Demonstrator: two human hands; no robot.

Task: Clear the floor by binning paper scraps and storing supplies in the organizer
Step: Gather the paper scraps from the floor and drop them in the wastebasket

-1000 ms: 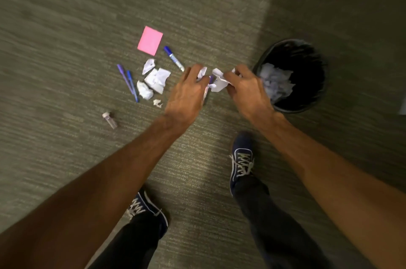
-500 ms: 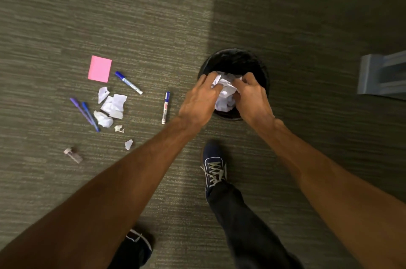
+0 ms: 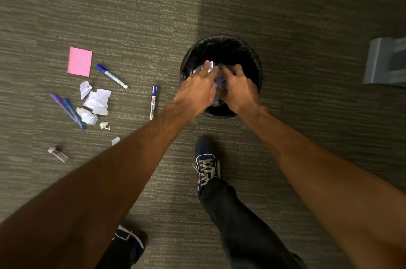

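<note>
Near: shoe planted just short of the bin. Both hands over its mouth: left hand grip spread, white scrap at its fingertips; right hand spread, nothing pinched. Looks like the drop step. Next: swing left, pinch the loose scraps lying among markers, pens and pink pad. Floor around is open. Grey organizer, I think, far right at the frame edge.
</note>
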